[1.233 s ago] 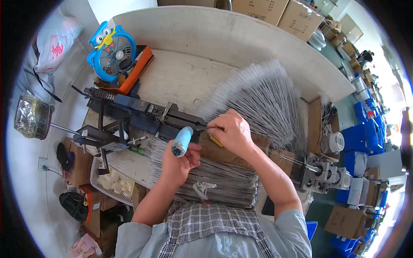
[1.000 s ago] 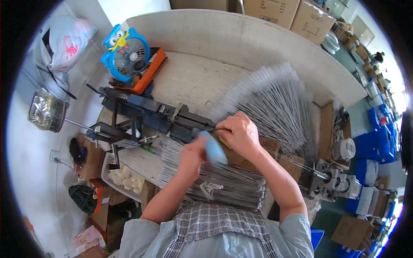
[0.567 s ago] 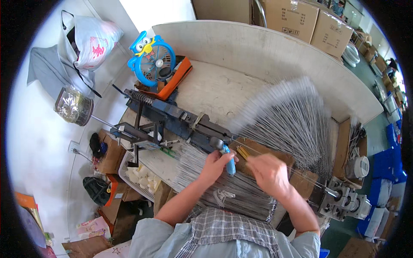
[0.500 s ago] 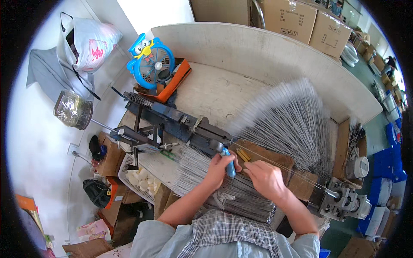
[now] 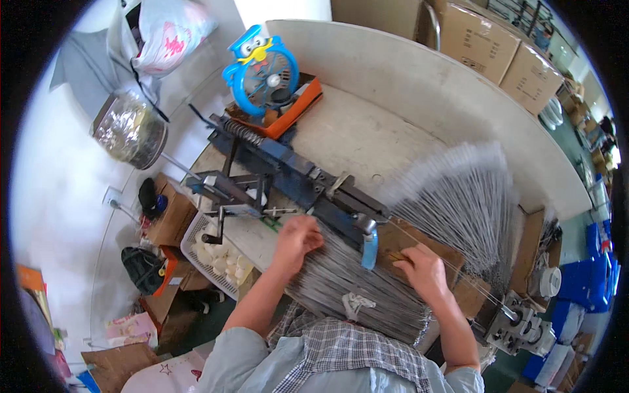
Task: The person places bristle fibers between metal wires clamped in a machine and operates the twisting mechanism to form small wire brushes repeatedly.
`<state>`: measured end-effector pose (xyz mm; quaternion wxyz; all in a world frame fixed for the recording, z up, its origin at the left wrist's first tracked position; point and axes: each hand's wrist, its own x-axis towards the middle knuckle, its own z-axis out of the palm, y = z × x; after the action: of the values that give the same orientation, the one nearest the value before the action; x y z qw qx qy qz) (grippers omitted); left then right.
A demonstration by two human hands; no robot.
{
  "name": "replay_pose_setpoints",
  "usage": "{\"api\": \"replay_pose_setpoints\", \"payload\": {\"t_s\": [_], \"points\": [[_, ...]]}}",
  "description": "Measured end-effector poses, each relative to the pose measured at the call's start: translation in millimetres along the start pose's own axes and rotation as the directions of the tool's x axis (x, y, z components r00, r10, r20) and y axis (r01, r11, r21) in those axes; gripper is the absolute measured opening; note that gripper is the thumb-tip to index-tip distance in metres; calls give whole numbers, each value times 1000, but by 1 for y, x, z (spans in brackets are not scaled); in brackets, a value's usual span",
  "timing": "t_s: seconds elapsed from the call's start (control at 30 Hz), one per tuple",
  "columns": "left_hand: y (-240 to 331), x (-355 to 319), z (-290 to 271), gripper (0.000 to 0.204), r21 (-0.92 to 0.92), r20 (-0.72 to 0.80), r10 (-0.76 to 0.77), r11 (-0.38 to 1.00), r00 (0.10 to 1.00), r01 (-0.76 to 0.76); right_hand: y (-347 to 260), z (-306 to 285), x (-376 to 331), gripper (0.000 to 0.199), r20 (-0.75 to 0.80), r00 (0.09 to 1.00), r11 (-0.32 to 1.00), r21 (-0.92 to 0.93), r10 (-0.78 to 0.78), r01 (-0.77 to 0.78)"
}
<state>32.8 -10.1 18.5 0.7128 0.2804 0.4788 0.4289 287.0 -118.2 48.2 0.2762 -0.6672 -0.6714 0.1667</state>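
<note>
My left hand (image 5: 298, 242), its fingers curled and smeared, is above the left end of a bundle of thin grey wires (image 5: 347, 278), near a green piece (image 5: 271, 223) on the bench machine. I cannot make out anything in it. The blue handle (image 5: 370, 252) of the long dark metal machine (image 5: 295, 171) stands between my hands, touched by neither. My right hand (image 5: 424, 270) is closed, pinching yellow rods (image 5: 396, 257) over a brown board (image 5: 419, 243). Two long thin wires (image 5: 475, 281) run past it toward a metal fixture (image 5: 521, 324).
A large fan of grey wires (image 5: 452, 203) spreads over the far right table, inside a curved low wall (image 5: 393, 72). A blue toy-shaped fan (image 5: 268, 75) stands in an orange box (image 5: 303, 110). At left sit a basket of pale pieces (image 5: 219, 262) and a wrapped lamp-like head (image 5: 130, 131).
My left hand has let go of the blue handle and moved left. My right hand has shifted right and now holds the yellow rods, which lay on the board. The view has tilted.
</note>
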Motion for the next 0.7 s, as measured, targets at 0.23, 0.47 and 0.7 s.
{"api": "replay_pose_setpoints", "payload": {"t_s": [0.23, 0.47, 0.7], "points": [[13, 27, -67, 26, -291, -99, -135, 951, 986, 101, 10, -1, -8, 20, 23, 993, 993, -29, -117, 117], [14, 27, -84, 15, -197, -106, -37, 980, 994, 16, -4, -8, -18, 24, 42, 985, 986, 28, -166, 165], [5, 34, -71, 14, -159, -275, -20, 987, 961, -24, -7, -51, -29, 23, -156, 975, 986, 33, -159, 166]]}}
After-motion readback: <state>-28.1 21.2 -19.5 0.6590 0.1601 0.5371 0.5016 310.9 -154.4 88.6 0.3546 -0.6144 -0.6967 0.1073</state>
